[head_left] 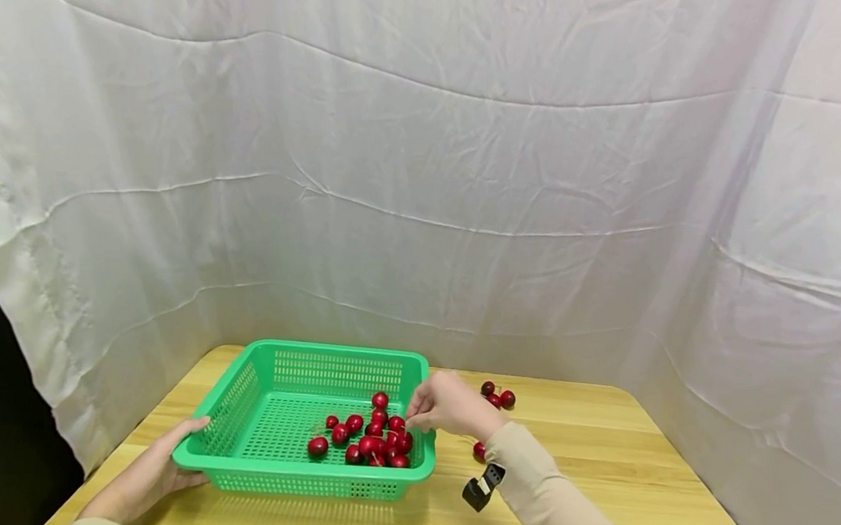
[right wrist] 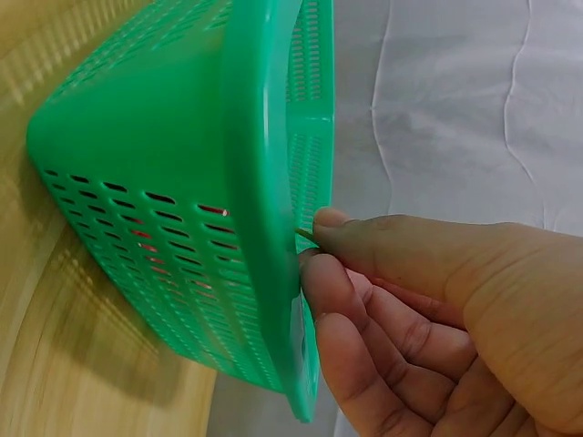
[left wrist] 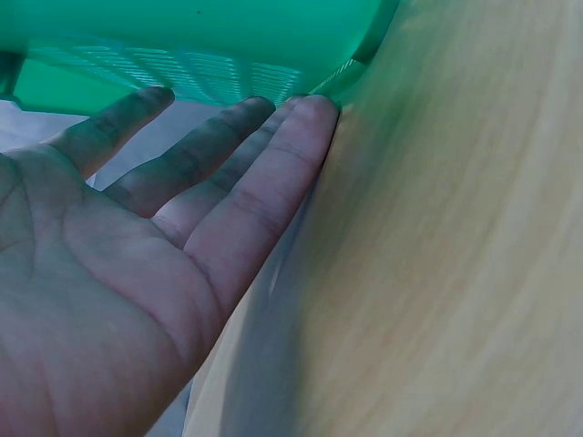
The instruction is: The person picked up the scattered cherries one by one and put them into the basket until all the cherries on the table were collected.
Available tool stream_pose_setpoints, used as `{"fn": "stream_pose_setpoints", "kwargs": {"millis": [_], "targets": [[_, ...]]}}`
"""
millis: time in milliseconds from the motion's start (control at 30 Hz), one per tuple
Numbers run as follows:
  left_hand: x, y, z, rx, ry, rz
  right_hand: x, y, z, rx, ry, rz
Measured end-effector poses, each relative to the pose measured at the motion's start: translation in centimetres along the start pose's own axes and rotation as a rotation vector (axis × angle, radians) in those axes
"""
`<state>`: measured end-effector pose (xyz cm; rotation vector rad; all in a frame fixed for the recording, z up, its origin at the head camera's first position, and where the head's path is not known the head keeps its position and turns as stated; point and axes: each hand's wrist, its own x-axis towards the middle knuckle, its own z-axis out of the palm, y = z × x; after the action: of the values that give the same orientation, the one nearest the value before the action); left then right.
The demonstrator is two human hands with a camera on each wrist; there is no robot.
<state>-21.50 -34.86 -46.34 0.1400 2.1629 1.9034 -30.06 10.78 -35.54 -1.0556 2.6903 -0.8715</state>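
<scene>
A green plastic basket (head_left: 274,461) with slotted walls stands on the table, red cherries (head_left: 368,445) gathered mostly toward its right side. At its left end, my left hand (head_left: 163,460) holds the basket, thumb over the rim and fingers underneath. In the left wrist view the fingers (left wrist: 260,205) reach out fairly straight to the slotted wall. My right hand (head_left: 449,406) is over the right rim. Its thumb and forefinger pinch a thin green cherry stem (right wrist: 306,235) in the right wrist view; whatever hangs from it is hidden behind the rim.
Several cherries (head_left: 507,400) lie on the wooden table (head_left: 584,451) to the right of the basket. Another cherry (head_left: 479,451) sits beside my right wrist, partly covered by the sleeve. White cloth (head_left: 417,176) hangs behind and along the sides.
</scene>
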Motion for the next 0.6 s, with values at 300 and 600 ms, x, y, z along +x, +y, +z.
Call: {"fn": "stream_pose_setpoints", "kwargs": {"millis": [300, 600], "targets": [[0.11, -0.08, -0.35, 0.006, -0.045, 0.028, 0.08, -0.62, 0.4, -0.018, -0.007, 0.016], [0.03, 0.07, -0.36, 0.002, -0.055, 0.026, 0.02, -0.53, 0.15, 0.011, -0.012, 0.015]]}}
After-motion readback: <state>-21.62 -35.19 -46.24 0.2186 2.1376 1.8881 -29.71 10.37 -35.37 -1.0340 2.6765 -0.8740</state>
